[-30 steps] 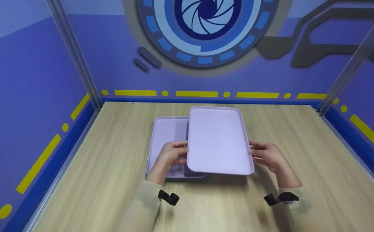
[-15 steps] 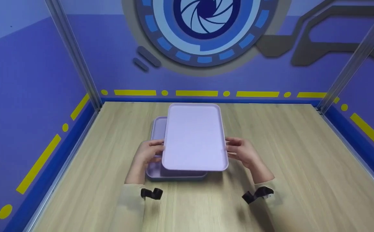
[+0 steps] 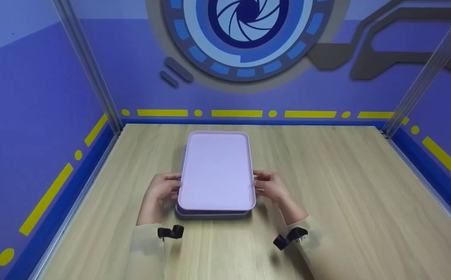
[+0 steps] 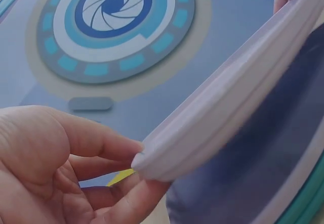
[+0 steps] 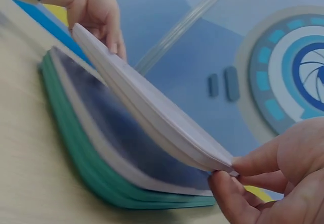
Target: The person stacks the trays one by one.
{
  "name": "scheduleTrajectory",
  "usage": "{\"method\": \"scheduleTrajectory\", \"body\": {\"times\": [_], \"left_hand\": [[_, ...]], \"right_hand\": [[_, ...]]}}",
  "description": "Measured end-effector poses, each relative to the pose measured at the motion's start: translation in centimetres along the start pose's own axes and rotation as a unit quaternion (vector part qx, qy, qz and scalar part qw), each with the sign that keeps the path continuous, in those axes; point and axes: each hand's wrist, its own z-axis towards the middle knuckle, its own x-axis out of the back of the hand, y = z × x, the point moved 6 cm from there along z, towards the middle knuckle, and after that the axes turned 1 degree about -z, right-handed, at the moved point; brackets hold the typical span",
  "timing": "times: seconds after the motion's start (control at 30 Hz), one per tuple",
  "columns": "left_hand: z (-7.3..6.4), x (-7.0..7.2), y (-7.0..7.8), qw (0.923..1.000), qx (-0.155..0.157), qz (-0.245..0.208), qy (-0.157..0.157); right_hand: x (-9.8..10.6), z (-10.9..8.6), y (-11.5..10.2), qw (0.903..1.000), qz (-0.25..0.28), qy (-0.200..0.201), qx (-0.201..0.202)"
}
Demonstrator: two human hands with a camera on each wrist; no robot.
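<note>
A light purple rectangular tray [image 3: 217, 171] is held above a tray stack, nearly lined up with it. My left hand [image 3: 160, 191] pinches its left edge between thumb and fingers. Gripping the opposite edge is my right hand [image 3: 274, 189]. Under the held tray, the stack [image 3: 213, 215] lies on the table, mostly covered in the head view. The right wrist view shows a gap between them, a pale tray rim [image 5: 119, 166] on top of the stack and green trays [image 5: 83, 168] beneath. In the left wrist view, the held tray [image 4: 217, 113] runs away from my fingertips.
The wooden tabletop [image 3: 350, 202] extends on both sides of the stack. Blue printed panels [image 3: 46, 116] with metal frame posts [image 3: 89, 66] enclose the left, back and right. Black camera mounts [image 3: 171, 232] sit on both wrists.
Both hands have carried the tray leftward, from right of the stack to above it. In the last half second it has also come lower. The stack has stayed in place.
</note>
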Motion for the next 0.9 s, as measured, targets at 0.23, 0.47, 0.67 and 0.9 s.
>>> {"method": "scheduleTrajectory", "body": {"times": [0.23, 0.47, 0.67, 0.9], "left_hand": [[0.2, 0.1, -0.6, 0.9998, -0.008, 0.021, 0.003], [0.4, 0.1, -0.5, 0.9972, -0.027, 0.067, 0.017], [0.5, 0.3, -0.6, 0.9927, -0.029, 0.113, 0.028], [0.3, 0.3, -0.4, 0.9873, -0.033, 0.152, 0.032]], "right_hand": [[-0.8, 0.3, 1.2, 0.9996, -0.003, 0.029, -0.004], [-1.3, 0.5, 1.9, 0.9985, -0.01, 0.053, 0.006], [-1.5, 0.5, 1.9, 0.9981, -0.03, 0.051, 0.015], [-1.6, 0.6, 2.0, 0.997, -0.059, 0.046, 0.02]]}}
